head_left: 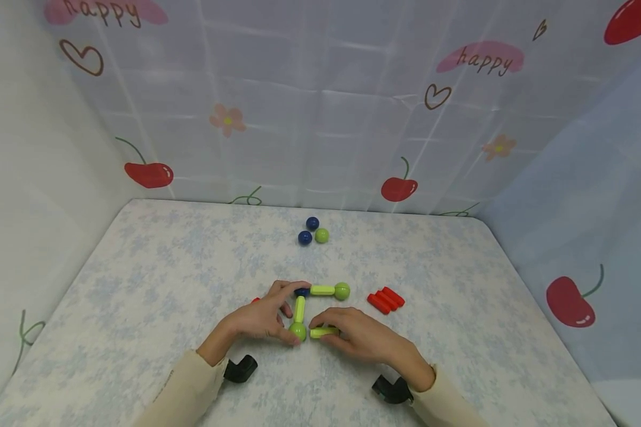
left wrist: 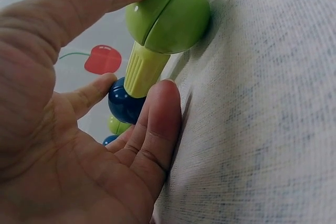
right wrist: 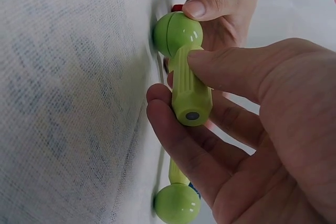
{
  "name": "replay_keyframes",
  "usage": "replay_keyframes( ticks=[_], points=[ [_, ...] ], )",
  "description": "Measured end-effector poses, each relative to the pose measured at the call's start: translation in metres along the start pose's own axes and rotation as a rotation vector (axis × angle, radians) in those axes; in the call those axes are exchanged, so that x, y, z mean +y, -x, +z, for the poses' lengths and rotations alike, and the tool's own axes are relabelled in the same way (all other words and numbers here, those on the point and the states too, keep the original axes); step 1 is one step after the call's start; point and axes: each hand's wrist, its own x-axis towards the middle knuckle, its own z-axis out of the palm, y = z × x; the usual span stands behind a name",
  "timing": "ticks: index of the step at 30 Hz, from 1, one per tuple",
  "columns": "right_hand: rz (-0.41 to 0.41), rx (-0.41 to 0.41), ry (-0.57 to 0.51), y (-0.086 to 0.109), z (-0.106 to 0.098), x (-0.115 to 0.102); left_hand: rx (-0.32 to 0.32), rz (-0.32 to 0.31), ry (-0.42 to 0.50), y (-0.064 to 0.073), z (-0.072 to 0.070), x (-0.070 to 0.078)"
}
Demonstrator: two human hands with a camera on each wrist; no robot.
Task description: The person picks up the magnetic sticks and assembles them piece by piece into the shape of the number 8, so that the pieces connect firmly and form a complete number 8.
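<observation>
Both hands (head_left: 262, 320) apparently on green rods (head_left: 323, 332)

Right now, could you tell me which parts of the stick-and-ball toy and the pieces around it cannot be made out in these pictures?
- Red piece: head view, mostly hidden behind the left hand; shape unclear.
- Dark blue ball: head view, partly covered by left fingertips.
- Green stick in the right hand: head view, far end hidden by fingers.
- Red sticks: too small to count surely.
- Green ball: right wrist view, cut off by the bottom edge.
</observation>
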Motion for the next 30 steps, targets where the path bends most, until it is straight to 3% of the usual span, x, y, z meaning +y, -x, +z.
replay_keyframes(
  ticks=[30],
  points=[
    [0.019, -0.024, -0.002, -0.0006, 0.0010, 0.0007, 0.012, -0.003, 0.012, 0.0008, 0.0004, 0.0004]
  ],
)
